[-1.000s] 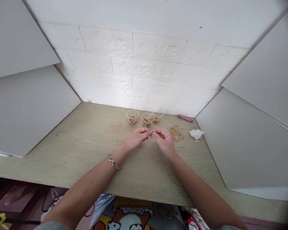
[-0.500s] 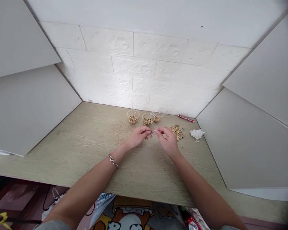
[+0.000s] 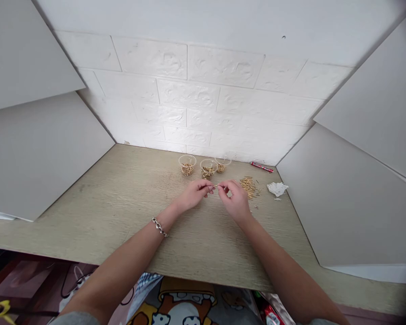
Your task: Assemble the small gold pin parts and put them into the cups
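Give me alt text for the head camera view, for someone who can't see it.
Two bare hands, left and right, pinch a tiny gold-coloured piece between them above a wooden table. Beyond are three clear cups of small metallic parts; a loose pile lies right.

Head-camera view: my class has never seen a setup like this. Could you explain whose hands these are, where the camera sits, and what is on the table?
There is no robot here. One camera, worn on a person's head, looks forward and down, so the left hand and right hand are the wearer's own.

The fingertips of both hands meet at a thin gold-coloured piece, too small to identify.

Beyond them on the table stand three clear cups with small gold-coloured pieces inside. To the right are a loose pile of gold-coloured pins, a slim red item near the wall, and something white and crumpled.
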The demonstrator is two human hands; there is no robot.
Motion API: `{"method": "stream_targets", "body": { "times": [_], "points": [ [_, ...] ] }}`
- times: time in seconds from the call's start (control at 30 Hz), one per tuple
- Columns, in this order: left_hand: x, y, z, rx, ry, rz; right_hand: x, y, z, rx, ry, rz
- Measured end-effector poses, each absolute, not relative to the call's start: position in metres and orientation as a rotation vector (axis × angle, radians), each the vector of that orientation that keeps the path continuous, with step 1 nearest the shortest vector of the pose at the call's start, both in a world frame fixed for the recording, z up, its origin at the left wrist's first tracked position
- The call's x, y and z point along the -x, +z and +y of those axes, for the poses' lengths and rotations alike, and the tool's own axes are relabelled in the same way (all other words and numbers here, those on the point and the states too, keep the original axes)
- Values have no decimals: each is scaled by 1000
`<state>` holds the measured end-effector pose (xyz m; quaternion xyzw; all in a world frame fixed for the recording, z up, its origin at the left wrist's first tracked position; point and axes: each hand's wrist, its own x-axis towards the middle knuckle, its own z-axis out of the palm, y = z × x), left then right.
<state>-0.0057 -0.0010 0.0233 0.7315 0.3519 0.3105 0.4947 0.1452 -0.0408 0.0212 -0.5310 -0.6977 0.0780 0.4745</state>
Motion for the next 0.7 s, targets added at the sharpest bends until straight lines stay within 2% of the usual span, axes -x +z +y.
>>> {"method": "stream_targets", "body": {
  "times": [0.4, 0.7],
  "points": [
    [9, 24, -2, -2208, 807, 948, -153, 16, -34, 1298, 216, -1866],
    [7, 20, -3, -2258, 779, 975, -153, 12, -33, 1269, 259, -1840]
  ]
}}
